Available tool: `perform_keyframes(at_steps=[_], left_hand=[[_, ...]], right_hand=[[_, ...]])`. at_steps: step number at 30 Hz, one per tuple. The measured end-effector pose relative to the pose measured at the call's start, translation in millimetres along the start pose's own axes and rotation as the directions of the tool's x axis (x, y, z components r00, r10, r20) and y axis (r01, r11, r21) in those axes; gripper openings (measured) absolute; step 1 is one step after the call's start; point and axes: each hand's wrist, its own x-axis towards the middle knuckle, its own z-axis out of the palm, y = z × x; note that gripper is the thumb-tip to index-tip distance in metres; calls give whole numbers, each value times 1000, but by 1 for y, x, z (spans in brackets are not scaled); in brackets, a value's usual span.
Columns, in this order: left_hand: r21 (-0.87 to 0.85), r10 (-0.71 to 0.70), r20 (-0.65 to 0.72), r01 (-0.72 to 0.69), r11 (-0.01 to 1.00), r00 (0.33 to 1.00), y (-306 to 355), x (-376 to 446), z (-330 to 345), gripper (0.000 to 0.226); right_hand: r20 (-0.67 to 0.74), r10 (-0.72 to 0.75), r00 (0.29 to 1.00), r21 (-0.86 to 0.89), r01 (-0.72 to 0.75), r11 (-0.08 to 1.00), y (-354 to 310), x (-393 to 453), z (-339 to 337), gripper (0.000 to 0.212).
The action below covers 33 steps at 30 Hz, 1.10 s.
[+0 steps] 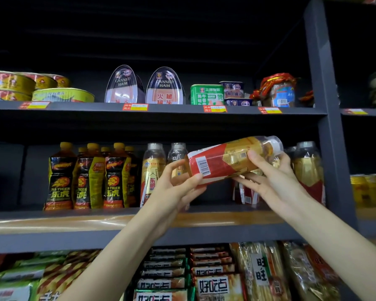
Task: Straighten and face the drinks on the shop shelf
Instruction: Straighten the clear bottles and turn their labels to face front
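Observation:
A gold and red drink bottle (228, 158) lies almost sideways in the air in front of the middle shelf (52, 222), its clear cap pointing right and its barcode facing me. My left hand (178, 187) grips its base end. My right hand (269, 177) holds its upper part from below, thumb over the top. More bottles of the same kind (153, 168) stand upright behind my left hand, and others (308, 168) stand at the right. Several black and yellow Hi-Tiger bottles (89, 177) stand in a group to the left.
The top shelf (161, 108) carries canned ham tins (143, 85), flat fish tins (30, 88) and a green tin (206, 94). Snack packets (204, 276) fill the shelf below. A grey upright post (326, 105) bounds the bay on the right.

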Motion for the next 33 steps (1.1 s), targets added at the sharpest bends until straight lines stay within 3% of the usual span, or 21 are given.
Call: perform_keyframes(at_steps=[3,5,7,9,12,14,16,18,21,23,25,27,28,33], left_hand=[[339,233,-28,-210,917,972,5,1,3,63],[523,368,109,-369,768,923,13,1,6,62],[560,382,254,-457,690,888,18,-1,9,68],[554,379,299,-482,679,876,21,-2,11,75],[549,368,246,-442,710,897,19,-2,10,76],[506,255,185,-315,803,949,16,-2,11,66],[316,72,158,-119,941,985,13,-3,14,55],[142,-16,131,-3,990,991,8,0,16,58],[130,58,89,-69,989,994,4,5,14,56],[357,228,92,-246,901,969,4,9,10,61],[639,371,207,-412,649,905,9,12,7,70],[739,388,344,-502,450,855,13,12,7,78],[741,380,375,-520,426,846,13,11,9,80],[689,393,303,-484,540,868,7,8,13,83]], right_hand=[[-12,121,993,-58,-121,991,-5,5,-1,57],[5,248,969,20,-248,969,-7,7,-1,45],[36,328,944,106,-330,938,-5,8,-1,50],[21,351,936,150,-350,925,-3,10,-2,61],[-7,319,948,184,-313,932,-4,11,0,63],[-33,215,976,156,-208,966,-3,14,1,64],[-43,71,997,55,-68,996,-2,17,0,71],[-21,-34,999,-17,34,999,-1,16,-1,82],[46,-85,995,-27,86,996,-4,14,-1,84],[54,-13,998,-30,14,999,-9,14,-3,84],[64,130,989,-20,-129,991,-14,13,-3,73],[82,254,964,-40,-251,967,-15,11,-2,58],[77,292,953,-46,-289,956,-12,10,-2,59],[15,366,931,140,-364,921,1,9,-4,65]])
